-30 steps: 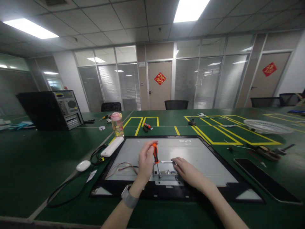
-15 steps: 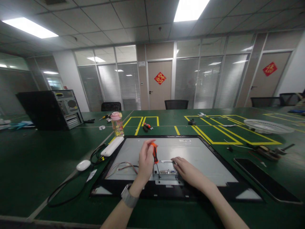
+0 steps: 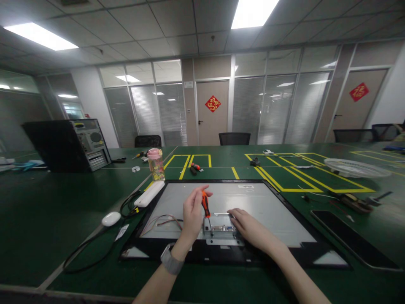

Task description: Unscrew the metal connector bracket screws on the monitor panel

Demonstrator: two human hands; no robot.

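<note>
My left hand (image 3: 193, 211), with a watch on its wrist, has its fingers closed at the handle of an orange and black screwdriver (image 3: 206, 204). The tool stands nearly upright, its shaft reaching down to the left part of a metal bracket (image 3: 225, 242) with a row of ports. That bracket sits on the grey back of a flat display panel (image 3: 268, 211) with a black frame. My right hand (image 3: 248, 223) lies at the bracket's right side, fingers stretched over its edge; the thumb is hidden. Thin wires (image 3: 164, 220) lie on the panel left of my left hand.
Left of the panel are a white power strip (image 3: 149, 194), black cables and a pink-lidded bottle (image 3: 156, 164). An open computer case (image 3: 66, 145) stands farther left. On the right lie a phone-like black slab (image 3: 351, 236) and a white round frame (image 3: 356, 168).
My left hand has turned slightly around the screwdriver handle, its fingers a little looser. The screwdriver, panel and right hand stay about where they were.
</note>
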